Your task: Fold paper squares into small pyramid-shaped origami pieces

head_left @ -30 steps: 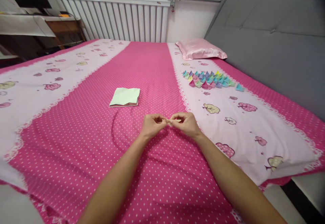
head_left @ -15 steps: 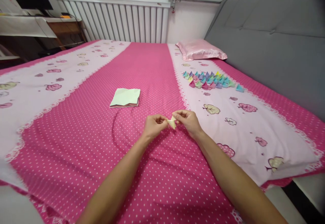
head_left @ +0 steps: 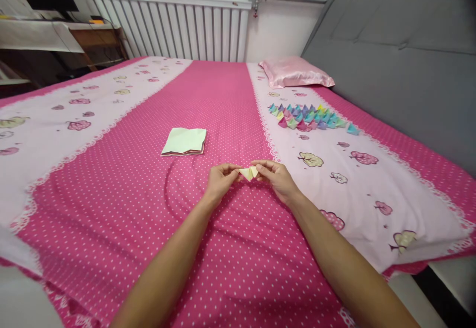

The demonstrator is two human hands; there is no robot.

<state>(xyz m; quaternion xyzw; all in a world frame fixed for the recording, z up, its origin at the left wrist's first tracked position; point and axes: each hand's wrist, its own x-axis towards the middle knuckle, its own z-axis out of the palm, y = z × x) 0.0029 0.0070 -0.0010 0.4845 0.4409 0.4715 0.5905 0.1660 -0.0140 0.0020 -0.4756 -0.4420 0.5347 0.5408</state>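
Both my hands meet just above the pink dotted bedsheet point(head_left: 122, 204), pinching a small pale yellow folded paper piece point(head_left: 249, 172) between them. My left hand point(head_left: 220, 181) grips its left end with thumb and fingers closed. My right hand point(head_left: 277, 179) holds the right end the same way. A stack of pale green paper squares point(head_left: 184, 142) lies on the sheet a little beyond my left hand. Several small folded paper pieces in blue, pink, green and yellow point(head_left: 308, 117) sit in rows on the white printed band to the right.
A pink satin pillow point(head_left: 293, 72) lies at the head of the bed beside a grey padded headboard point(head_left: 401, 55). A white radiator point(head_left: 167, 30) lines the far wall. A wooden desk point(head_left: 92, 42) stands at the far left.
The paper piece was a flat strip pinched edge-on; now it shows as a folded, two-pointed shape. Both hands have shifted slightly away from me, still gripping it.
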